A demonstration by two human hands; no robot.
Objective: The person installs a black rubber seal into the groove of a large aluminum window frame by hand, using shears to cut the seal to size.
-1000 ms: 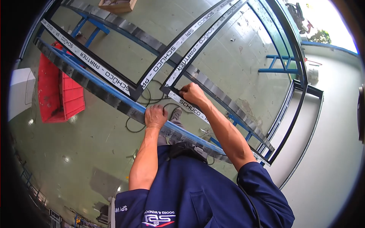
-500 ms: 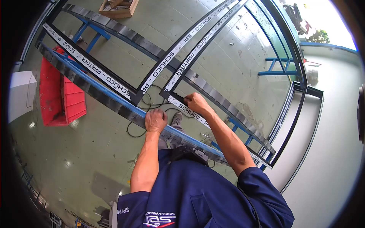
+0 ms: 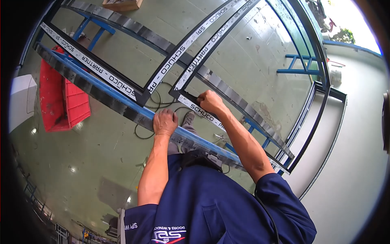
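Note:
My left hand [image 3: 165,122] rests over the blue-edged near beam [image 3: 195,139], its fingers bent on the beam's top. Further right, my right hand [image 3: 210,101] is closed at the inner edge of the right black frame [image 3: 198,109], near its corner; what its fingers hold, if anything, is hidden. White tape printed with lettering covers the frame bars. Beside it, left of a narrow gap, lies the corner of a second taped black frame [image 3: 109,78]. Both frames lie across the near beam and the far beam [image 3: 152,40].
A red bin [image 3: 63,97] stands on the floor at the left. At the top is a wooden box [image 3: 122,5]. Blue trestle legs [image 3: 95,38] support the beams. A black cable [image 3: 142,136] loops on the floor near my shoe [image 3: 189,118]. White panels stand at the right.
The whole view has shifted slightly, with the frames and beams appearing a little higher and further left. Both hands remain at about the same places on the beam and frame.

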